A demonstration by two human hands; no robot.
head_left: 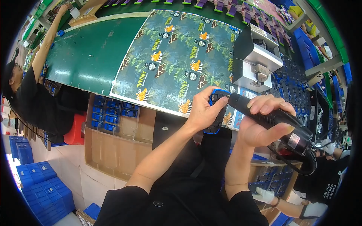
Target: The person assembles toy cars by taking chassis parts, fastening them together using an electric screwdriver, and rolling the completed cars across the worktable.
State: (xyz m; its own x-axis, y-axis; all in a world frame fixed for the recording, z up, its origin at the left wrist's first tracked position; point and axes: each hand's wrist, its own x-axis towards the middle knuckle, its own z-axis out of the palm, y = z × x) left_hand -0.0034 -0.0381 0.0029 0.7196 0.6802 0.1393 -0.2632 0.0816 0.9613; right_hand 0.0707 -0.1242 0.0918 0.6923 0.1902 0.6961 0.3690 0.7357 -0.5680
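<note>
A blue-and-black plastic part (212, 129), perhaps a toy piece, is held in my left hand (203, 109) at the table's front edge. My right hand (264, 122) wraps around a black electric screwdriver (288, 130), its cord looping down at the handle's end. The screwdriver's nose points left and meets the part near my left thumb; the bit itself is hidden. Just beyond my hands stands a silver-and-black metal device (258, 62), possibly a screw feeder. Under it lies a printed mat (169, 56) with animal pictures on the green table (90, 52).
Left of my lap is a divided cardboard box (141, 158) with several blue parts (109, 115). Many blue-and-black parts (290, 83) cover the right side; purple pieces (201, 3) line the far edge. Co-workers sit left (28, 101) and right (320, 184). Blue bins (49, 192) stand lower left.
</note>
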